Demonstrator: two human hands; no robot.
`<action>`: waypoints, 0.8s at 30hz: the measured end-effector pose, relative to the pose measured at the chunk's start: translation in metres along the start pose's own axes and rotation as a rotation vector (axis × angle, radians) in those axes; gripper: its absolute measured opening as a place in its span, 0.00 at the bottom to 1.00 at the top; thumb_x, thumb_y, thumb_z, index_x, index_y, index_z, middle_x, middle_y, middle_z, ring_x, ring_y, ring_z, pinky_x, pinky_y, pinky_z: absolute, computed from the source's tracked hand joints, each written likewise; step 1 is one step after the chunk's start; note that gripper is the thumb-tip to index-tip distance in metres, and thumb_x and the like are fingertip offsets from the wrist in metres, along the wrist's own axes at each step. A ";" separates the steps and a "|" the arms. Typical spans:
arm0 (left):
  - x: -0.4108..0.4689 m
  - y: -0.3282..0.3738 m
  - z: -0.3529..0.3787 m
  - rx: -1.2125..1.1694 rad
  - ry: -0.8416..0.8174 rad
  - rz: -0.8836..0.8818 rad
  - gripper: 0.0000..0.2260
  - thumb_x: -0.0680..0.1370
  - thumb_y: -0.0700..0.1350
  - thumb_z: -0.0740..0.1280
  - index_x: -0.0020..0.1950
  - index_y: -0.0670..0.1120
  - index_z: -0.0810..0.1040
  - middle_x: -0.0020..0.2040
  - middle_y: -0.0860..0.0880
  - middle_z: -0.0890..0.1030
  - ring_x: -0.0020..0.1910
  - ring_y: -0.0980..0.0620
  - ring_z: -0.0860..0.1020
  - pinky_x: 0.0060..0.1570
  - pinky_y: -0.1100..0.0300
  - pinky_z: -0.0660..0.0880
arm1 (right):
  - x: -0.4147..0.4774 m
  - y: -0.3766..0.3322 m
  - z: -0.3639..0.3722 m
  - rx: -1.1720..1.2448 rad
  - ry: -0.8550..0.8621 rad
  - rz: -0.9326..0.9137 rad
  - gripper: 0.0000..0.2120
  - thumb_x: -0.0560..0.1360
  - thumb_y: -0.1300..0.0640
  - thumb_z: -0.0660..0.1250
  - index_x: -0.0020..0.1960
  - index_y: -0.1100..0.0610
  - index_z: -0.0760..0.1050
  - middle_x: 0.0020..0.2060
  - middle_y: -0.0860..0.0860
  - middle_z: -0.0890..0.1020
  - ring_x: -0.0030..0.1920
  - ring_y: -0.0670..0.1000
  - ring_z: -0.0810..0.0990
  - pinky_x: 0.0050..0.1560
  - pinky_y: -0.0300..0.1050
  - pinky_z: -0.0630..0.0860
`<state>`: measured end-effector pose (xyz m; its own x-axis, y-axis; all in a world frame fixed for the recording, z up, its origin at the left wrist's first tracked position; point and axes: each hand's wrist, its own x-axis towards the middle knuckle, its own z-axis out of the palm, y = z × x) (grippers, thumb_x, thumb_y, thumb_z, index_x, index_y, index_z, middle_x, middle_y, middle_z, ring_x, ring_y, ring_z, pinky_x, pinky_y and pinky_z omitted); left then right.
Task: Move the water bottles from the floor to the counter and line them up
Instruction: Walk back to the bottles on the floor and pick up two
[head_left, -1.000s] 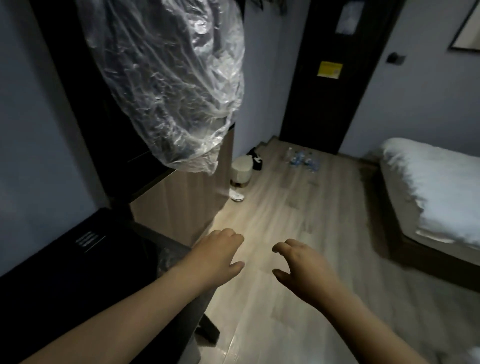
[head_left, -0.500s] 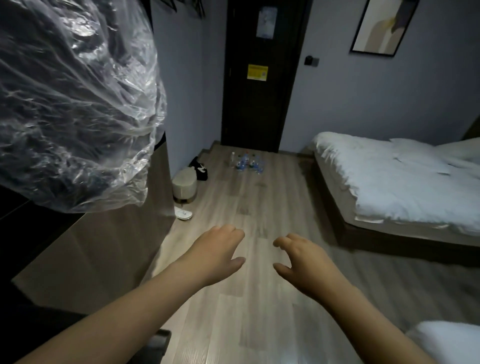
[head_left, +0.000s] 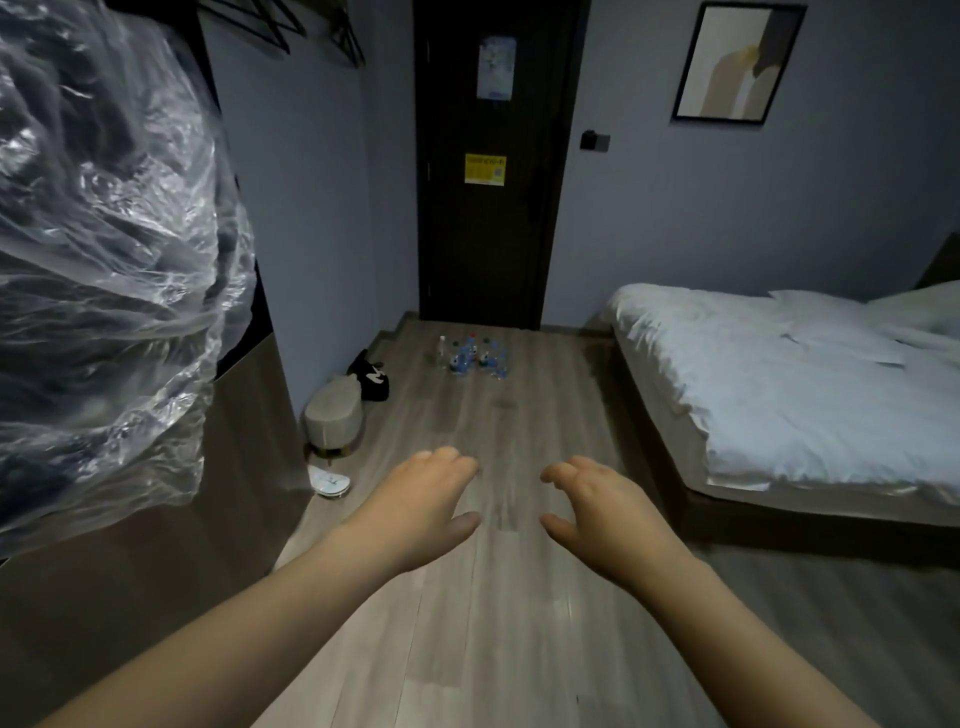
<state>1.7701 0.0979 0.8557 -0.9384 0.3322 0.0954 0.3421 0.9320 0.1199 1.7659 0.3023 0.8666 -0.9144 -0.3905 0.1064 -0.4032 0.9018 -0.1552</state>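
water bottles (head_left: 475, 356): upright cluster, far floor by door, clear with blue labels | left hand (head_left: 415, 512): fingers loosely curled, grasping nothing | right hand (head_left: 605, 512): same, empty

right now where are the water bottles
In the head view the water bottles stand clustered on the floor far ahead, just before the dark door, between the black bag to their left and the bed.
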 end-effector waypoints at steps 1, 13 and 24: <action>0.015 -0.004 0.002 0.002 -0.001 -0.003 0.21 0.78 0.56 0.61 0.67 0.49 0.68 0.64 0.50 0.72 0.63 0.48 0.71 0.61 0.55 0.69 | 0.014 0.007 0.002 0.003 0.003 0.002 0.22 0.77 0.47 0.63 0.70 0.49 0.67 0.61 0.47 0.75 0.60 0.47 0.75 0.58 0.40 0.73; 0.202 -0.112 0.002 0.008 -0.033 -0.016 0.18 0.77 0.55 0.62 0.62 0.46 0.71 0.60 0.48 0.73 0.59 0.46 0.73 0.58 0.51 0.72 | 0.216 0.065 0.019 -0.032 -0.011 0.045 0.22 0.76 0.46 0.64 0.69 0.49 0.68 0.59 0.47 0.75 0.57 0.48 0.76 0.56 0.42 0.75; 0.377 -0.181 0.028 -0.010 -0.053 -0.019 0.18 0.76 0.55 0.63 0.62 0.47 0.71 0.59 0.48 0.74 0.58 0.47 0.74 0.58 0.52 0.72 | 0.390 0.145 0.044 -0.014 -0.035 0.059 0.23 0.76 0.46 0.64 0.69 0.50 0.68 0.60 0.48 0.75 0.58 0.48 0.76 0.57 0.42 0.75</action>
<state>1.3526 0.0585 0.8426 -0.9460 0.3215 0.0406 0.3240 0.9370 0.1309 1.3496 0.2727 0.8422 -0.9372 -0.3430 0.0634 -0.3487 0.9256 -0.1469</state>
